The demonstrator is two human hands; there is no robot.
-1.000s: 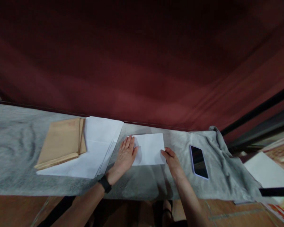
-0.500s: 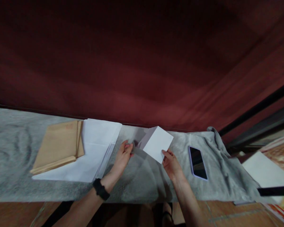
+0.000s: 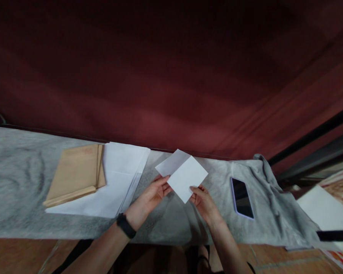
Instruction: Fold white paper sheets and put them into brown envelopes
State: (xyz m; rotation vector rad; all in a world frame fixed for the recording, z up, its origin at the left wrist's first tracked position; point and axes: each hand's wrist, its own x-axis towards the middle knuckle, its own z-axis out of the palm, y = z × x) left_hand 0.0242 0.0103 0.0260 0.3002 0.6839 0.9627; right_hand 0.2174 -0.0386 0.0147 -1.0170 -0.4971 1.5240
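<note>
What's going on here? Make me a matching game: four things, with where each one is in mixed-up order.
Things
1. brown envelopes
2. smartphone
3. folded white sheet
4. black wristband

Places
A. pinched by the right hand
B. around the left wrist
C. partly on white sheets
D. on grey cloth, at the right

Pairs: 1-C, 2-D, 3-A, 4-B

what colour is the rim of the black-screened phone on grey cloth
The phone rim is pale purple, seen in the head view.

The right hand (image 3: pixel 203 202) is partly hidden — behind folded white paper (image 3: pixel 188 177).
</note>
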